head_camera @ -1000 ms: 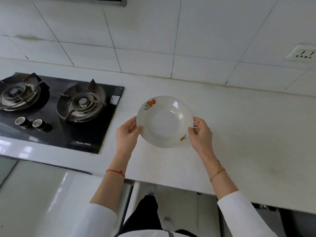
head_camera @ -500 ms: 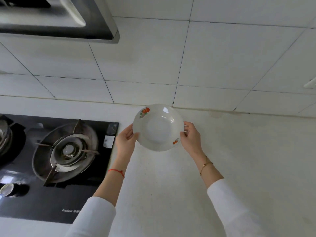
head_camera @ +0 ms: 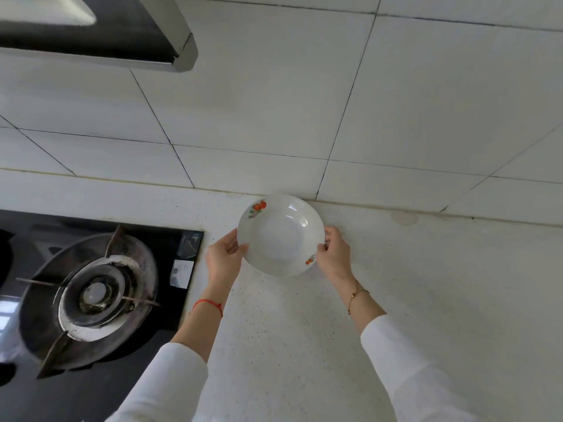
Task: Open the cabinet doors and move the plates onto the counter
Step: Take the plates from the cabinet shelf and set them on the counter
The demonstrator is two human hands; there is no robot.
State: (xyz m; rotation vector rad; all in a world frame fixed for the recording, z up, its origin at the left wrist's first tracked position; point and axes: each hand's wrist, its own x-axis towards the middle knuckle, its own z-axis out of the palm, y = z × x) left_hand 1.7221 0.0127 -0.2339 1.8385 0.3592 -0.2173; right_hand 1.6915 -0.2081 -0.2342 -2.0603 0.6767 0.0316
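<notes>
A white deep plate [head_camera: 281,234] with small orange fruit prints on its rim is held over the back of the white speckled counter [head_camera: 304,345], close to the tiled wall. My left hand [head_camera: 224,257] grips its left rim and my right hand [head_camera: 333,254] grips its right rim. The plate tilts slightly toward me. Whether its underside touches the counter cannot be told. No cabinet is in view.
A black glass gas hob [head_camera: 91,300] with a round burner lies left of the plate. A range hood [head_camera: 100,32] hangs at the upper left. The white tiled wall [head_camera: 304,102] rises right behind the plate.
Both hands have carried the plate away from me toward the wall at the back of the counter. The view has moved forward, so the counter's front edge and the floor are out of sight.
</notes>
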